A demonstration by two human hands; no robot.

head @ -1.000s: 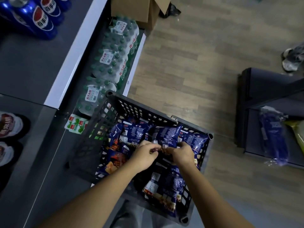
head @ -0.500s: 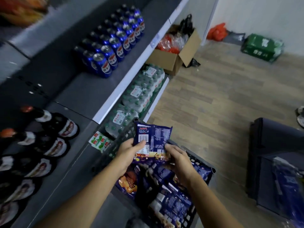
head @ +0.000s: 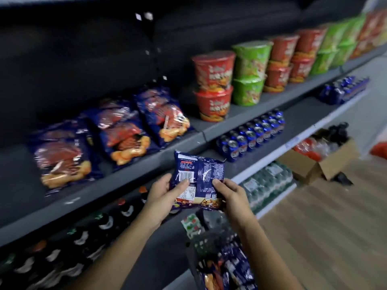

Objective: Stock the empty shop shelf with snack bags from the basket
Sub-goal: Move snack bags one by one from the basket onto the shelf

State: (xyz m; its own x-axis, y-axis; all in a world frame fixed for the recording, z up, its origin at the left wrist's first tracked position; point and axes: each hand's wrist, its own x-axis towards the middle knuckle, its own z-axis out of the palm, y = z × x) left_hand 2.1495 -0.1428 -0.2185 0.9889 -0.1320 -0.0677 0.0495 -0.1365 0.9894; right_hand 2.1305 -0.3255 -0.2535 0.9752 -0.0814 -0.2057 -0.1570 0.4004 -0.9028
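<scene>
Snack bag (head: 200,174) held just before shelf (head: 104,186) edge.

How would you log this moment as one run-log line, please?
stage: snack bag held before shelf | left hand: grips it | right hand: grips it | shelf: three snack-bag piles | basket: more bags inside

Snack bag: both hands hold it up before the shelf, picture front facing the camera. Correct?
Not quite. In the head view the snack bag shows its back, with the barcode, to the camera. The left hand and right hand do both hold it before the shelf.
</scene>
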